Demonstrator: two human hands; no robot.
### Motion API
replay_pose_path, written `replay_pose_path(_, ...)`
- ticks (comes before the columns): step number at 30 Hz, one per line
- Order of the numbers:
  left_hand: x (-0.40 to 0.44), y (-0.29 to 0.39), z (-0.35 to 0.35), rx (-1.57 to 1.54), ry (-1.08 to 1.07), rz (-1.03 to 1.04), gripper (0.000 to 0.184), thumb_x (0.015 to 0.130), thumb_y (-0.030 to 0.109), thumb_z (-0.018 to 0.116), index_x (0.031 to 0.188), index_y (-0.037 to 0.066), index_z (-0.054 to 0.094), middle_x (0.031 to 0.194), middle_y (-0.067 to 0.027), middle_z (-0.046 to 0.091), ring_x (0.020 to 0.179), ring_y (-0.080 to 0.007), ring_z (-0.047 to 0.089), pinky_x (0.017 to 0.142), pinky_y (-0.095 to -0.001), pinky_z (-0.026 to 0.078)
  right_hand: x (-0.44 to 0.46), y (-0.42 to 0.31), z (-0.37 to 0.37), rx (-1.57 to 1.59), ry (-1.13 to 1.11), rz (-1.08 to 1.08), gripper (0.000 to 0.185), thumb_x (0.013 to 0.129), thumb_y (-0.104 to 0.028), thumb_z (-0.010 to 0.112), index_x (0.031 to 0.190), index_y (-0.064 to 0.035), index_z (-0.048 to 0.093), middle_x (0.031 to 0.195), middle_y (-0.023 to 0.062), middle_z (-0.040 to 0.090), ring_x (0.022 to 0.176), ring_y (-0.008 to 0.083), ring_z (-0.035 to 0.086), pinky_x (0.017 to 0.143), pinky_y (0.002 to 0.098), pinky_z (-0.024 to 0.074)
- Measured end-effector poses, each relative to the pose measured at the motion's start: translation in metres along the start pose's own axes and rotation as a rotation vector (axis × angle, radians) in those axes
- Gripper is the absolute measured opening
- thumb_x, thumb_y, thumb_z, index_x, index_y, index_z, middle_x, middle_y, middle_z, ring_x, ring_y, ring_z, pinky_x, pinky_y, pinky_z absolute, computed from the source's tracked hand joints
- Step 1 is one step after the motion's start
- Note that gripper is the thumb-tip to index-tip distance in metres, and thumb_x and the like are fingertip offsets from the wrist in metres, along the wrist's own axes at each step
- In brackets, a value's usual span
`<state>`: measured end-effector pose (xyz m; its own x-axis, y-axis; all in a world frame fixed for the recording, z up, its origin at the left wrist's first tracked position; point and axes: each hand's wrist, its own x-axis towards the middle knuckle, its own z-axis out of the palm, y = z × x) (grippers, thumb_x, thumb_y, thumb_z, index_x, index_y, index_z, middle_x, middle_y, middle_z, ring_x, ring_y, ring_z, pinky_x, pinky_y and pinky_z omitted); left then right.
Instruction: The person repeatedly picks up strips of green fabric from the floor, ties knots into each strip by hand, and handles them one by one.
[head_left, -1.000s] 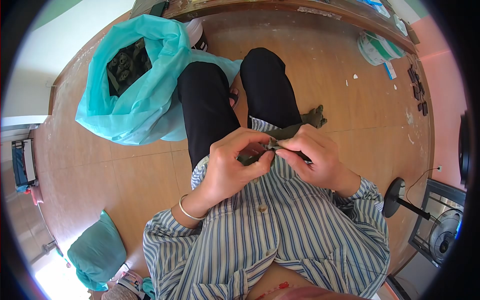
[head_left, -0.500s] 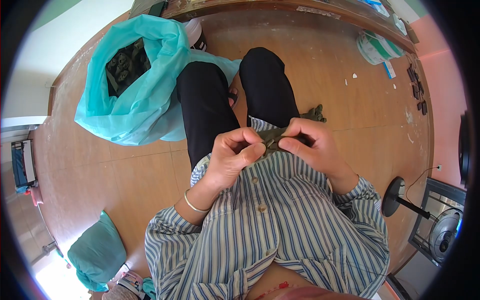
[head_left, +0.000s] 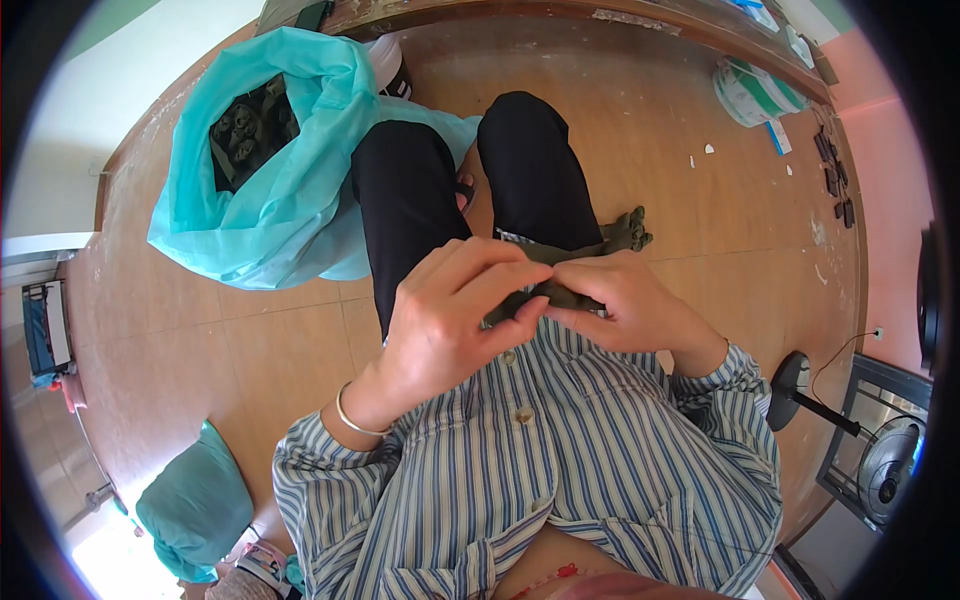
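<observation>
Olive cloth [head_left: 562, 257] is held up in both hands just above the near end of the black trousers [head_left: 405, 190], in front of the striped shirt [head_left: 490, 440]. The left hand [head_left: 450, 310], a pale bangle [head_left: 352, 420] on its wrist, has its fingers bent and brings forefinger and thumb together at the cloth's near edge; the right hand [head_left: 635, 305] pinches the same stretch between thumb and forefinger, its other fingers curled under and partly hidden. The two sets of fingertips nearly meet, and whether they touch cannot be told. A bunched end [head_left: 628, 232] of the cloth sticks out to the right of the trousers. Left of the trousers, a turquoise bag [head_left: 330, 180] gapes open with dark olive pieces [head_left: 250, 130] inside, and a white bucket [head_left: 388, 68] is partly behind it. Beyond the trousers runs the bench [head_left: 480, 14]; far to their right, a white-and-green tub [head_left: 750, 95] is on the tiled floor [head_left: 720, 290].
</observation>
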<state>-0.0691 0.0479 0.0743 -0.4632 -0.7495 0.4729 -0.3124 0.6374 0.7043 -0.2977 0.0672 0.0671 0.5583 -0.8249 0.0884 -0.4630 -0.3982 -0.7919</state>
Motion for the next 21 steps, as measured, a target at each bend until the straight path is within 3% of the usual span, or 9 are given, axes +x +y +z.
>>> replay_pose_path(5, 0.006, 0.009, -0.012, 0.236, -0.088, 0.147, 0.021, 0.072, 0.001, 0.08, 0.092, 0.002, 0.073, 0.089, -0.0032, 0.068, 0.07, -0.0163, 0.057, 0.066, -0.0248, 0.047, 0.005, -0.007, -0.004, -0.137, -0.127, -0.012, 0.012, 0.09, -0.016, 0.072, 0.088, -0.0068, 0.064, 0.072, 0.004, 0.062, 0.057, 0.0188, 0.051, 0.055, 0.0301, 0.0377)
replay_pose_path(11, 0.003, 0.005, -0.017, 0.227, -0.18, 0.036, 0.019, 0.072, 0.003, 0.079, 0.089, 0.002, 0.072, 0.087, -0.0046, 0.068, 0.069, -0.0169, 0.057, 0.065, -0.0254, 0.047, 0.005, -0.001, 0.012, -0.235, -0.006, -0.147, 0.013, 0.09, -0.017, 0.071, 0.086, -0.0081, 0.063, 0.071, 0.0029, 0.061, 0.057, 0.0184, 0.052, 0.054, 0.0294, 0.0375)
replay_pose_path(15, 0.0, -0.004, -0.015, -0.074, -0.215, -0.222, 0.012, 0.075, 0.005, 0.077, 0.085, 0.002, 0.07, 0.085, -0.0056, 0.067, 0.068, -0.0163, 0.056, 0.063, -0.0258, 0.045, 0.006, 0.002, 0.016, -0.566, 0.124, -0.315, 0.013, 0.092, -0.016, 0.069, 0.085, -0.0089, 0.061, 0.073, 0.0021, 0.061, 0.058, 0.0183, 0.053, 0.054, 0.0298, 0.0377)
replay_pose_path(16, -0.001, -0.006, -0.014, -0.074, -0.215, -0.222, 0.012, 0.075, 0.005, 0.077, 0.085, 0.002, 0.07, 0.085, -0.0056, 0.067, 0.068, -0.0163, 0.056, 0.063, -0.0258, 0.045, 0.006, 0.003, 0.015, -0.566, 0.124, -0.316, 0.013, 0.092, -0.016, 0.069, 0.085, -0.0089, 0.061, 0.073, 0.0021, 0.061, 0.058, 0.0183, 0.053, 0.054, 0.0298, 0.0377)
replay_pose_path(20, -0.005, -0.015, -0.011, -0.673, -0.29, -0.615, 0.009, 0.085, 0.007, 0.074, 0.081, 0.002, 0.068, 0.077, -0.0055, 0.065, 0.065, -0.0148, 0.054, 0.06, -0.0256, 0.044, 0.004, 0.005, 0.011, -0.334, 0.044, -0.29, 0.016, 0.099, -0.015, 0.063, 0.085, -0.0087, 0.061, 0.076, 0.0007, 0.064, 0.061, 0.0162, 0.053, 0.055, 0.0281, 0.0381)
replay_pose_path(21, -0.005, -0.013, -0.009, -0.673, -0.29, -0.615, 0.009, 0.085, 0.007, 0.074, 0.081, 0.002, 0.068, 0.077, -0.0055, 0.065, 0.065, -0.0148, 0.054, 0.06, -0.0256, 0.044, 0.004, 0.005, 0.012, -0.334, 0.044, -0.29, 0.016, 0.099, -0.015, 0.063, 0.085, -0.0087, 0.061, 0.076, 0.0007, 0.064, 0.061, 0.0162, 0.053, 0.055, 0.0281, 0.0381)
